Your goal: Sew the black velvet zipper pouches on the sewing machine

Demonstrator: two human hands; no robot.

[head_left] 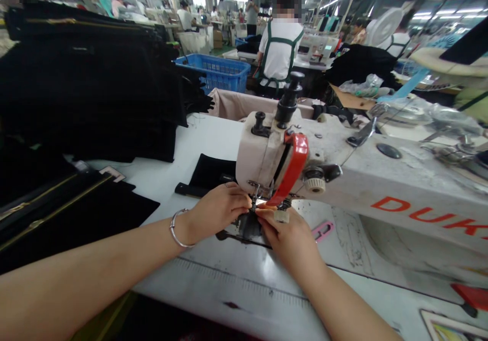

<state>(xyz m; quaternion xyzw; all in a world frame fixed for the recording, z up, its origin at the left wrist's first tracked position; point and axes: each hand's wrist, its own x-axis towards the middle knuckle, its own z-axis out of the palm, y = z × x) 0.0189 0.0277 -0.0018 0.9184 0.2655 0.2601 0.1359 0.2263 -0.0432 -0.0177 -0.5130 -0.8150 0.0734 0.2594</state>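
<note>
Under the needle area of a white sewing machine point(259, 150), my left hand point(219, 211) and my right hand point(290, 234) meet from either side. The fingers of both are pinched close together on a piece of black fabric point(211, 171), partly hidden by the machine head and my left hand. A small pale label shows on this fabric behind my left hand. My right fingertips lie just below the machine's red guard point(295, 163). A silver bangle point(176, 229) circles my left wrist.
Black fabric pieces with gold zippers point(72, 198) lie at left, before a tall black fabric stack point(87, 87). Pink thread snips point(323, 231) lie right of my right hand. Behind are a blue basket point(224, 71) and a person in a white shirt point(280, 51).
</note>
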